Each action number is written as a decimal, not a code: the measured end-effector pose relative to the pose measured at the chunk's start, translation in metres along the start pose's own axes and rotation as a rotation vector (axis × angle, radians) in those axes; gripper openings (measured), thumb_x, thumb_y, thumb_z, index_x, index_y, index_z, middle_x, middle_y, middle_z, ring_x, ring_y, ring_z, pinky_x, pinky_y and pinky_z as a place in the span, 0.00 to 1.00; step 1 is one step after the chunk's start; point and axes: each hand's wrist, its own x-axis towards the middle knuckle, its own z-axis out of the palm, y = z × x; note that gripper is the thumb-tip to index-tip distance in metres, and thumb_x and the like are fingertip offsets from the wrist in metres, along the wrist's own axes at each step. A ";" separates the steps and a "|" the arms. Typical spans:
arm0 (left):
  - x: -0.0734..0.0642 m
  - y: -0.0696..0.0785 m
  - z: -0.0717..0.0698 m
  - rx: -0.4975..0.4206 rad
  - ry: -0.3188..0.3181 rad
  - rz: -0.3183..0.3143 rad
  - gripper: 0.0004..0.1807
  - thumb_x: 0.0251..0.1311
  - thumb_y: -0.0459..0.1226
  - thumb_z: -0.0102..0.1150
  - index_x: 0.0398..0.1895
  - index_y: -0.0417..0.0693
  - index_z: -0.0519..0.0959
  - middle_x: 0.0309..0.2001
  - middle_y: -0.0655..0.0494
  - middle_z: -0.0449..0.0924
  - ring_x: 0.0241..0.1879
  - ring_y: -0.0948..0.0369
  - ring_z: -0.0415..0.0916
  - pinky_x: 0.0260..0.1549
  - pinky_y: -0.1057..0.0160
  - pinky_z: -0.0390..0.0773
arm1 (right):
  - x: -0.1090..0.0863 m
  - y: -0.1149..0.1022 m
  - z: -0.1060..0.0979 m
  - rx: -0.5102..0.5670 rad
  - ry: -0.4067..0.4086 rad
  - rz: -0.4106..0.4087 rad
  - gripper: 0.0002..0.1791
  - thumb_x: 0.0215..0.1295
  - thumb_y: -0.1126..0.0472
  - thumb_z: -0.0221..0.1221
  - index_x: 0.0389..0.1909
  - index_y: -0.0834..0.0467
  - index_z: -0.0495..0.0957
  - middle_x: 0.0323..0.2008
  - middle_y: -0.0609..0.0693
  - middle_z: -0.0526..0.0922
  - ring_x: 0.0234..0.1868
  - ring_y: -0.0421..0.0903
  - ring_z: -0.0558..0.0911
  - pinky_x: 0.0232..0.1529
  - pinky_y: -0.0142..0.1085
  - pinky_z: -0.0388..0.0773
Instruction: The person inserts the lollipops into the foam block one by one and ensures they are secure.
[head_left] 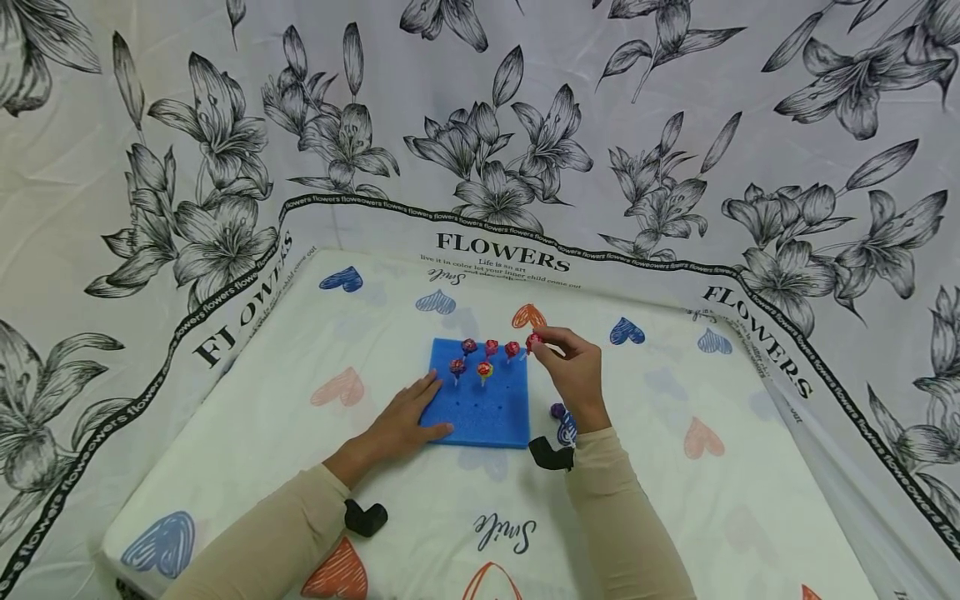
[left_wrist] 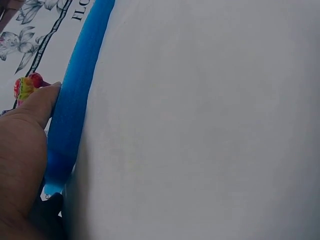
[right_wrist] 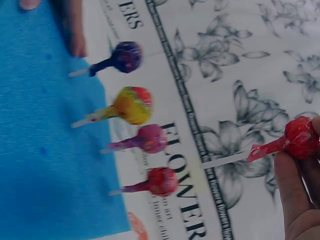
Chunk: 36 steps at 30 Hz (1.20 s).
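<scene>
A blue foam board (head_left: 480, 429) with small holes lies on the table. Several wrapped lollipops stand in it by their sticks, among them a dark purple one (right_wrist: 126, 56), a yellow and red one (right_wrist: 132, 106), a pink one (right_wrist: 151, 139) and a red one (right_wrist: 162, 181). My right hand (head_left: 576, 371) pinches another red lollipop (right_wrist: 301, 137) by its head near the board's far right corner, its bare white stick pointing toward the board. With fingers spread, my left hand (head_left: 401, 417) rests on the board's left edge; the thumb shows against its side in the left wrist view.
A purple lollipop (head_left: 557, 410) lies on the table beside my right wrist, partly hidden by it. Black wrist pieces (head_left: 551, 454) sit at both sleeves. The white tablecloth (head_left: 645, 517) carries printed hearts, and a flower-printed curtain (head_left: 480, 83) rises behind it.
</scene>
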 end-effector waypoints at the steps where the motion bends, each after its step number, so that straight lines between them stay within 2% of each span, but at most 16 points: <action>1: 0.000 0.000 0.000 -0.002 0.001 0.000 0.49 0.60 0.60 0.57 0.77 0.48 0.50 0.77 0.53 0.40 0.73 0.47 0.39 0.66 0.43 0.47 | -0.001 0.004 0.001 -0.004 -0.005 0.013 0.12 0.62 0.74 0.61 0.45 0.76 0.79 0.45 0.69 0.80 0.46 0.54 0.82 0.47 0.38 0.78; 8: 0.000 0.002 0.000 -0.012 0.006 -0.004 0.48 0.60 0.59 0.58 0.77 0.48 0.50 0.77 0.53 0.40 0.73 0.47 0.39 0.66 0.42 0.47 | -0.005 0.029 0.008 -0.012 -0.034 0.102 0.12 0.62 0.73 0.61 0.45 0.76 0.79 0.45 0.71 0.79 0.48 0.57 0.80 0.45 0.36 0.79; 14: 0.001 0.003 -0.003 -0.006 -0.001 -0.007 0.48 0.60 0.59 0.58 0.77 0.48 0.50 0.77 0.53 0.41 0.73 0.47 0.39 0.66 0.43 0.47 | -0.011 0.040 0.011 -0.077 -0.053 0.166 0.13 0.64 0.70 0.61 0.46 0.75 0.79 0.46 0.68 0.80 0.49 0.57 0.80 0.44 0.34 0.79; 19: 0.002 0.003 -0.003 -0.009 -0.005 -0.023 0.49 0.60 0.59 0.59 0.77 0.49 0.50 0.77 0.53 0.40 0.73 0.46 0.39 0.65 0.41 0.49 | -0.012 0.049 0.012 -0.078 -0.069 0.214 0.13 0.64 0.70 0.61 0.47 0.75 0.79 0.46 0.65 0.81 0.50 0.55 0.80 0.46 0.36 0.79; 26: 0.002 0.001 -0.002 -0.005 -0.009 -0.022 0.49 0.59 0.60 0.58 0.77 0.50 0.49 0.77 0.54 0.39 0.73 0.46 0.39 0.65 0.41 0.49 | -0.014 0.093 0.010 -0.117 -0.074 0.292 0.13 0.63 0.65 0.64 0.46 0.69 0.82 0.44 0.57 0.83 0.50 0.51 0.79 0.47 0.37 0.79; 32: 0.003 -0.002 -0.001 0.005 0.005 -0.021 0.49 0.59 0.60 0.58 0.77 0.51 0.50 0.77 0.56 0.40 0.73 0.48 0.39 0.66 0.42 0.49 | -0.016 0.103 0.014 -0.135 -0.057 0.275 0.13 0.62 0.60 0.66 0.43 0.64 0.84 0.41 0.53 0.84 0.47 0.49 0.80 0.44 0.37 0.80; 36: 0.002 -0.001 0.000 -0.010 -0.004 -0.039 0.49 0.59 0.60 0.59 0.77 0.51 0.50 0.77 0.55 0.40 0.73 0.46 0.39 0.65 0.41 0.50 | -0.017 0.101 0.016 -0.135 -0.052 0.267 0.11 0.62 0.62 0.66 0.42 0.64 0.84 0.40 0.52 0.84 0.46 0.49 0.81 0.44 0.38 0.80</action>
